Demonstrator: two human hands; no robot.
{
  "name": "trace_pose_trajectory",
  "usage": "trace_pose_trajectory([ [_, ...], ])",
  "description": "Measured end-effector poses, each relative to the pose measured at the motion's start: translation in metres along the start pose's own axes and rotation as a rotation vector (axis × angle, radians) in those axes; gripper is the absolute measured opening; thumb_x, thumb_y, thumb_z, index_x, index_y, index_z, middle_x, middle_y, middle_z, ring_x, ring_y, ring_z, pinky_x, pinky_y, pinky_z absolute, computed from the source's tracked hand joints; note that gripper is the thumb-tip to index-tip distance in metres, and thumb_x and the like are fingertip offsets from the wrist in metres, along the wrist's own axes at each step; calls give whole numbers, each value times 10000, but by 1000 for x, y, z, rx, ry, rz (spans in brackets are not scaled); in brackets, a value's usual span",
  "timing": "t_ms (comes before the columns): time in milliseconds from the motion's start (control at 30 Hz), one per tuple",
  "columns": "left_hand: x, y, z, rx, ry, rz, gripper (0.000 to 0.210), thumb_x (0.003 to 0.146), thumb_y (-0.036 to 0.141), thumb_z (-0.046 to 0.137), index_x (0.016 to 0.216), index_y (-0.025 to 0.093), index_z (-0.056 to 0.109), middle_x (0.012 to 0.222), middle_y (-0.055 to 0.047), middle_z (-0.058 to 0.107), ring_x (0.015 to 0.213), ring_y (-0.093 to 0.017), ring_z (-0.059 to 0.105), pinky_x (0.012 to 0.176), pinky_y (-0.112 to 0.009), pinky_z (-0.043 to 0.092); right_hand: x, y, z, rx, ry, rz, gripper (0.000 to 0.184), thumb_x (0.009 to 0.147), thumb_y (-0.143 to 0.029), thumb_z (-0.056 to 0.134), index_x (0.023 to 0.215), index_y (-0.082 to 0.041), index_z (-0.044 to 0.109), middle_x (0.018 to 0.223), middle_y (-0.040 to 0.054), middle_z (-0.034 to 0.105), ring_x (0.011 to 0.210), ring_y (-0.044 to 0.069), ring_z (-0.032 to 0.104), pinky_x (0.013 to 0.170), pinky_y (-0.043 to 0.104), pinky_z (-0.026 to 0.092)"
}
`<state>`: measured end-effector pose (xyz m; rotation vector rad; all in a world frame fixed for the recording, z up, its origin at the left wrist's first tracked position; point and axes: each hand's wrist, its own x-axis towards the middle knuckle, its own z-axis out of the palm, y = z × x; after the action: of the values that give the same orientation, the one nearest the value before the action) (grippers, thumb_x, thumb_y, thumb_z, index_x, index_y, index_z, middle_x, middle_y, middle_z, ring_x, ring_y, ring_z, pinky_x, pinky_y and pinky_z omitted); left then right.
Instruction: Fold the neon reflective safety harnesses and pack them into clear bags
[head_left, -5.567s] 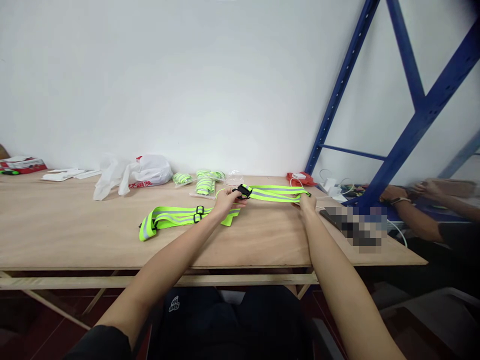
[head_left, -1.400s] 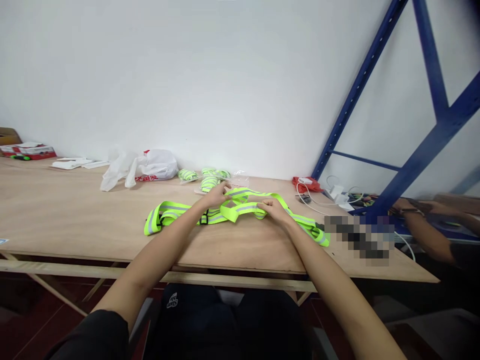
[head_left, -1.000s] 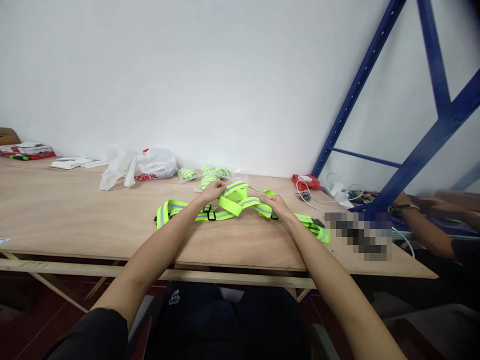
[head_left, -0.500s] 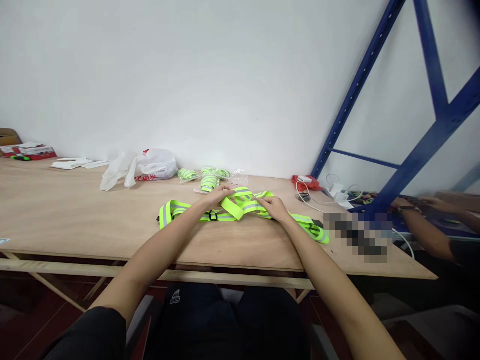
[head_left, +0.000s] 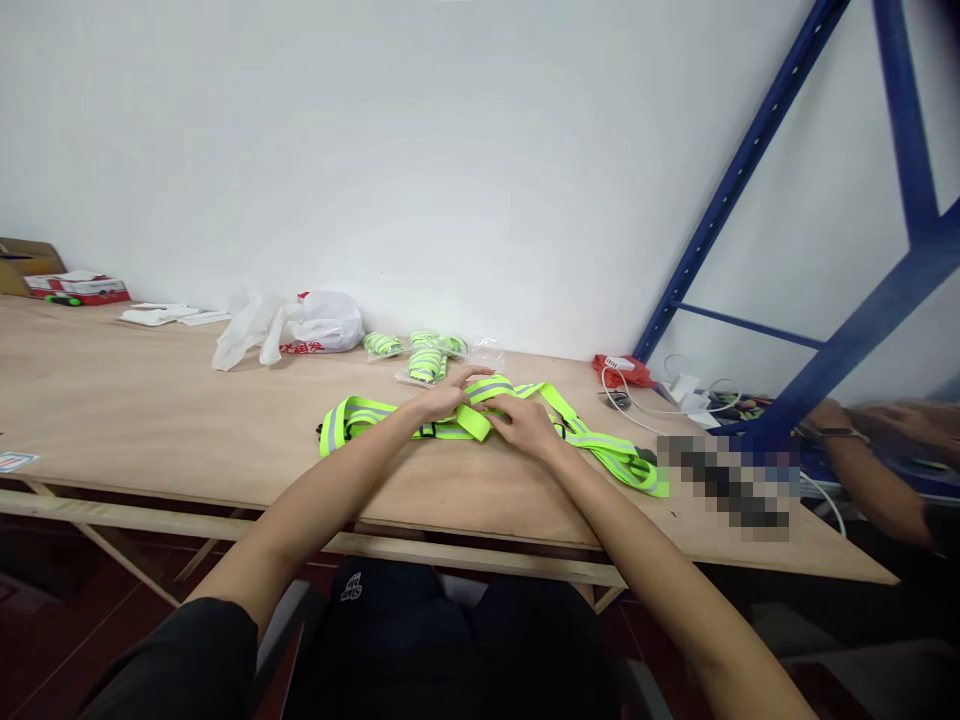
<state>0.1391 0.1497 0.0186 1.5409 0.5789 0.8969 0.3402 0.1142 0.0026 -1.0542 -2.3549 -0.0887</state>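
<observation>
A neon-yellow reflective strap harness (head_left: 600, 440) with grey stripes and black buckles lies loosely spread on the wooden table (head_left: 262, 430). At its middle, my left hand (head_left: 448, 398) is closed on a folded part of the strap, index finger stretched out along the top. My right hand (head_left: 521, 420) pinches the strap close beside it, fingertips almost meeting the left hand. A short strap end hangs down between the two hands. Loops of strap spread out to the left and right. Part of the strap is hidden behind my hands and left forearm.
Behind my hands lie several bagged rolls of reflective strap (head_left: 426, 362). A white plastic bag (head_left: 330, 325) and papers (head_left: 169, 314) lie left. Right are a red bag (head_left: 634, 371), a white cable and a blue metal frame (head_left: 720, 200). Another person's arm (head_left: 862, 460) is beyond it.
My right hand has moved left along the strap, up to my left hand. My left index finger has stretched out. The view has shifted slightly.
</observation>
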Motion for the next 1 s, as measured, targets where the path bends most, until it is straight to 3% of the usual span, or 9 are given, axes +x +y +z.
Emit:
trace_pose_trajectory([
  [167, 2, -5, 2, 84, -147, 97, 800, 583, 25, 494, 1354, 241, 508, 1414, -86, 565, 1295, -252, 536, 1007, -385, 495, 0, 7, 3, -149, -124, 63, 305, 923, -271, 602, 1209, -317, 699, 1115, 17, 750, 900, 226, 672, 679, 288, 430],
  [333, 4, -4, -2, 260, -196, 158, 853, 604, 45, 512, 1433, 223, 426, 1424, -92, 548, 1328, -280, 491, 1081, -434, 426, -3, 9, 4, -303, -89, 21, 276, 993, -297, 483, 1098, -277, 738, 1081, 53, 729, 826, 204, 653, 637, 279, 402],
  [467, 4, -3, -8, 366, -125, 159, 869, 607, 44, 485, 1455, 211, 393, 1384, -108, 569, 1264, -300, 543, 991, -420, 494, -6, 13, 0, -265, 150, 39, 271, 996, -293, 464, 966, -228, 726, 968, 68, 687, 800, 185, 626, 628, 269, 396],
  [567, 4, -3, -14, 455, -75, 216, 838, 612, 38, 463, 1432, 204, 408, 1470, -116, 483, 1289, -285, 531, 1003, -405, 486, -7, 21, -4, -190, 325, 73, 237, 976, -287, 477, 930, -214, 698, 911, 61, 667, 769, 175, 617, 609, 265, 391],
  [733, 5, -7, -26, 677, 0, 260, 773, 632, 36, 490, 1390, 186, 459, 1461, -113, 501, 1319, -275, 507, 1114, -416, 394, -10, 42, -18, -36, 557, 298, 175, 892, -301, 516, 843, -208, 656, 794, 34, 644, 673, 163, 570, 639, 273, 408],
  [867, 4, -5, -36, 847, 50, 203, 807, 593, 16, 450, 1380, 188, 493, 1443, -102, 534, 1337, -289, 491, 1126, -428, 378, -16, 62, -31, -23, 681, 491, 211, 874, -339, 478, 821, -196, 624, 696, 23, 615, 648, 176, 547, 649, 293, 407],
  [1000, 3, -1, -36, 933, 101, 185, 774, 612, 13, 456, 1357, 211, 531, 1396, -75, 587, 1275, -279, 551, 1067, -389, 431, -21, 76, -36, -10, 714, 669, 235, 865, -365, 475, 815, -184, 616, 646, 27, 613, 615, 179, 535, 622, 305, 384],
])
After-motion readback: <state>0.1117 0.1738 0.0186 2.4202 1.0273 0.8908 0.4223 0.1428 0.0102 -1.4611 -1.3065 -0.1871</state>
